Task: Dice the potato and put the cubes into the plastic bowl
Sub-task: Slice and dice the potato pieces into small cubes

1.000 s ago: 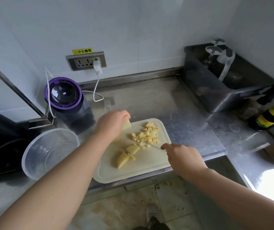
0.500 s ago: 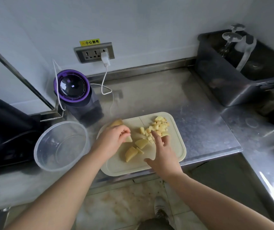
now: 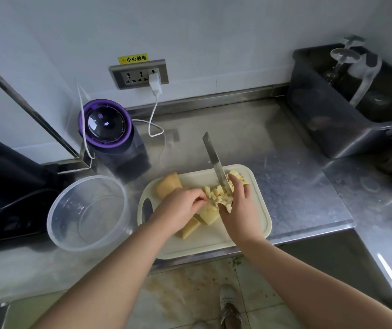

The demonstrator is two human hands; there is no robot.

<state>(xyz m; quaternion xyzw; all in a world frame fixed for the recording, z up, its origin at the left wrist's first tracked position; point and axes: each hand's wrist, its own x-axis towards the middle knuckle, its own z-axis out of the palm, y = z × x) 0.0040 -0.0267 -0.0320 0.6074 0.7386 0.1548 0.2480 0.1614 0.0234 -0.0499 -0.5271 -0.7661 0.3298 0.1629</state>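
A person's left hand [image 3: 180,207] curls its fingers against a pile of potato cubes [image 3: 216,193] on a white cutting board [image 3: 249,230]; whether that grip pinches any cannot be told. The right hand [image 3: 240,205] lies straight-fingered along a knife [image 3: 214,160], its grip on the handle hidden. The plastic bowl [image 3: 90,214] stands just left of the board on the steel surface [image 3: 285,162].

Left hand [image 3: 180,210] and right hand [image 3: 240,205] at potato cubes [image 3: 216,193]

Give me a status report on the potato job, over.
Left hand curled on chunks. Right hand at knife, grip hidden. Cubes piled on board, bowl empty. Nothing in the way.
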